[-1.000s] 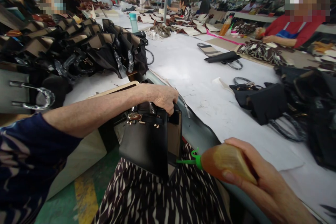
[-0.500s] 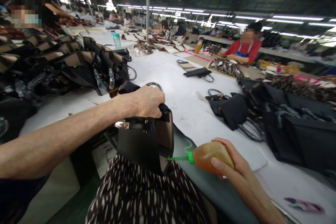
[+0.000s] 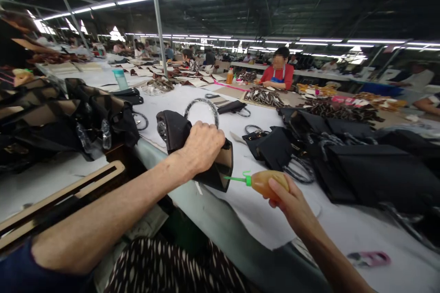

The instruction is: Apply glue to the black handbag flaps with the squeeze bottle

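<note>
My left hand point(image 3: 203, 146) is closed on a black handbag point(image 3: 175, 130) over the table's near edge; the fingertips are hidden behind it. A wrapped ring handle point(image 3: 201, 101) rises behind the hand, and the bag's beige lining shows on its right side. My right hand point(image 3: 283, 191) squeezes round a soft squeeze bottle point(image 3: 266, 182) of amber liquid. The bottle lies level, its green nozzle point(image 3: 237, 178) pointing left with the tip at the bag's right opening. Whether the tip touches the bag I cannot tell.
Black bags point(image 3: 92, 114) crowd the left, and more black bags point(image 3: 371, 160) lie at right. Pink-handled snips point(image 3: 369, 258) rest on the white-covered table point(image 3: 261, 219) at lower right. Further back stand a teal cup point(image 3: 120, 79) and a person in red point(image 3: 278, 73).
The bag has risen from my lap to the table edge and turned in my left hand. My right hand has brought the bottle up along with it. The camera view has swung right.
</note>
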Demonstrator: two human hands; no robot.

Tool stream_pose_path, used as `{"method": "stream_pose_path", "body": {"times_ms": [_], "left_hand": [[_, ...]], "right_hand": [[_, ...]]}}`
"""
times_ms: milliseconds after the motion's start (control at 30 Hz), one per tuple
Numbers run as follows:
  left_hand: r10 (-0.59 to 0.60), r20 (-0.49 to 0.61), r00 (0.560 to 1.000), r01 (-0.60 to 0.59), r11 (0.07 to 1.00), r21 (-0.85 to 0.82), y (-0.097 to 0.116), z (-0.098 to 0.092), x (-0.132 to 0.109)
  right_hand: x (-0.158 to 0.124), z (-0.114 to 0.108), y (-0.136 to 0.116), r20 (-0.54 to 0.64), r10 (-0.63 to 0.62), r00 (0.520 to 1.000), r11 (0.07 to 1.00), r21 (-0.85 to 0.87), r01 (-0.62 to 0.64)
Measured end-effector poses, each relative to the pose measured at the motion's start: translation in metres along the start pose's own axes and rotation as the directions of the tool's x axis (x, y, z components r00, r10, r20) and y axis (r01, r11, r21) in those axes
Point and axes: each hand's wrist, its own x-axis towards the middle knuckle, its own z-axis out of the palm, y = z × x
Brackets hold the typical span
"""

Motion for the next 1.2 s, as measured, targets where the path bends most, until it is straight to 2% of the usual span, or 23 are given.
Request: {"method": "stream_pose_path", "body": {"times_ms": [200,400,633,833,1200], "left_hand": [[-0.082,-0.043,0.996,0.082,0.996,0.02,0.025,0.008,-0.006],[-0.138,-0.022,0.99,0.138,0.99,0.03,0.042,0.008,-0.021],[-0.19,0.002,0.982,0.19,0.982,0.016,0.053,0.007,-0.033],[-0.203,-0.003,0.979,0.203,0.979,0.001,0.059,0.01,-0.042],[-0.308,0.011,0.951,0.307,0.951,0.013,0.071,0.013,-0.065]], "right_hand": [[0.013,-0.011,0.02,-0.033,0.01,0.999,1.0,0.01,-0.01],[0.012,-0.013,0.021,-0.061,-0.01,0.998,0.997,-0.073,0.006],[0.008,-0.011,0.012,-0.099,-0.057,0.993,0.978,-0.205,0.035],[0.008,-0.01,0.017,-0.11,-0.068,0.992,0.962,-0.27,0.036],[-0.004,-0.008,0.019,-0.034,-0.058,0.998,0.908,-0.416,0.039]]}}
